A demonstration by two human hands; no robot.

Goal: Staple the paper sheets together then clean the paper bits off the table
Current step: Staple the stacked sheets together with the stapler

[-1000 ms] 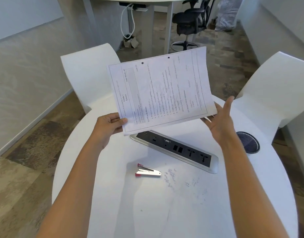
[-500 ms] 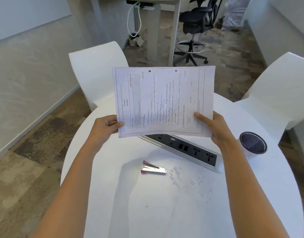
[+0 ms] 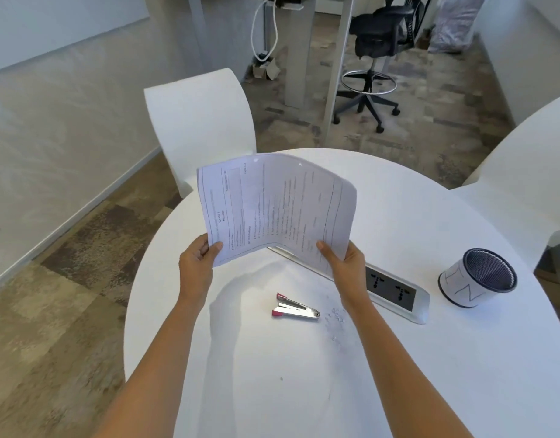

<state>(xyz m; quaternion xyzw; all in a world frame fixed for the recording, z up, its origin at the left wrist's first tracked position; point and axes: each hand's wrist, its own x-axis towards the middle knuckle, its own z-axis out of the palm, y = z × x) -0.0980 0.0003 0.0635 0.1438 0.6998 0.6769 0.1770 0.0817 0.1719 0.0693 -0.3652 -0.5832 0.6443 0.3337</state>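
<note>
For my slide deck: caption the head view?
Both hands hold paper sheets above table; stapler below.

Open table (image 3: 272, 390) surface lies near the edge. Stapler (image 3: 294, 309), paper bits (image 3: 335, 316) and socket panel (image 3: 395, 295) obstruct the centre; mesh cup (image 3: 477, 279) stands at the right.

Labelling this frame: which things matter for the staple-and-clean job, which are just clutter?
Job:
paper sheets, held in left hand and right hand
stapler
paper bits
table

Clutter:
socket panel
mesh cup
white chairs
office chair
</note>
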